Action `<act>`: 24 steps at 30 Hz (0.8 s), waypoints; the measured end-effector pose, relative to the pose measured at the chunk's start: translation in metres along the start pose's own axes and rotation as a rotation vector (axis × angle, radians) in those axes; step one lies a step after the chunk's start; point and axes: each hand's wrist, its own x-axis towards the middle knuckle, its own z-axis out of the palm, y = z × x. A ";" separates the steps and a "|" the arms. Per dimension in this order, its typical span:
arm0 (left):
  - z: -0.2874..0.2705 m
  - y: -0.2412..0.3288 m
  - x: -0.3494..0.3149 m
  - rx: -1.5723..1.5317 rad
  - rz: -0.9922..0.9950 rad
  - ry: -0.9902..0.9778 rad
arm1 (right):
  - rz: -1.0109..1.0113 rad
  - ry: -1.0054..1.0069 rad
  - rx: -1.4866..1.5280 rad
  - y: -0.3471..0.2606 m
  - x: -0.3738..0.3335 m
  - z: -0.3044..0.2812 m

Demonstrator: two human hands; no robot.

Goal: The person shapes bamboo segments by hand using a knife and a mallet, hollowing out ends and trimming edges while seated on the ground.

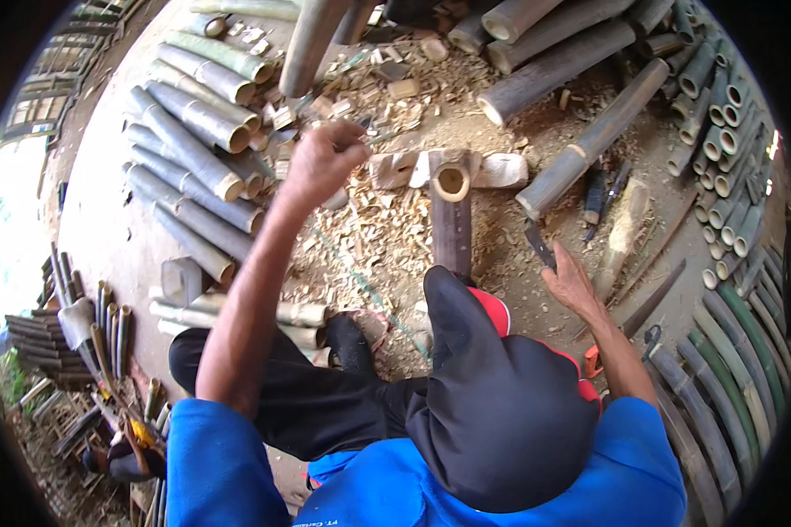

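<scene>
My left hand (325, 162) is raised over the wood shavings, its fingers curled together; whether anything is in them is hidden. Low on the right, my right hand (571, 279) is closed around a knife (539, 244), its dark blade pointing up and left. Between the hands, a bamboo tube (453, 230) rests with its pale open end (452, 182) against a whitish wooden block (504, 170). Neither hand touches that tube. Just beyond the knife tip lies a long bamboo pole (593, 145), slanting away to the right.
Bamboo tubes (193, 140) lie in rows on the left, and stacked tubes (728, 140) fill the right. Shavings (369, 228) and offcuts cover the middle ground. Dark-handled tools (595, 195) and a saw (652, 300) lie right. Another person (130, 458) is at the far lower left.
</scene>
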 end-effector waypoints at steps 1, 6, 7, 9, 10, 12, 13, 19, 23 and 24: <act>0.019 -0.014 -0.003 -0.085 0.116 0.001 | 0.132 -0.141 0.203 -0.021 -0.002 -0.018; 0.100 0.085 -0.053 -0.141 0.644 -0.031 | 0.327 -0.396 0.839 -0.046 -0.013 -0.040; 0.097 0.110 -0.061 -0.112 0.698 -0.226 | 0.316 -0.287 1.114 -0.071 -0.013 -0.037; 0.115 0.130 -0.061 0.050 0.903 -0.280 | 0.299 -0.150 1.366 -0.093 -0.003 -0.032; 0.123 0.132 -0.062 0.097 1.001 -0.251 | 0.213 -0.096 1.171 -0.092 0.001 -0.020; 0.163 0.121 -0.046 0.334 0.906 -0.405 | 0.059 -0.004 0.774 -0.078 0.008 0.011; 0.153 0.128 -0.030 0.499 0.770 -0.676 | -0.035 0.034 0.592 -0.075 0.017 0.028; 0.154 0.108 0.012 0.362 0.590 -0.831 | 0.251 -0.055 0.879 -0.102 0.065 0.010; 0.142 0.106 0.019 -0.056 0.509 -0.523 | -0.147 -0.219 0.259 -0.106 0.101 -0.062; 0.144 0.098 0.021 -0.162 0.535 -0.392 | -0.263 -0.249 0.068 -0.111 0.118 -0.076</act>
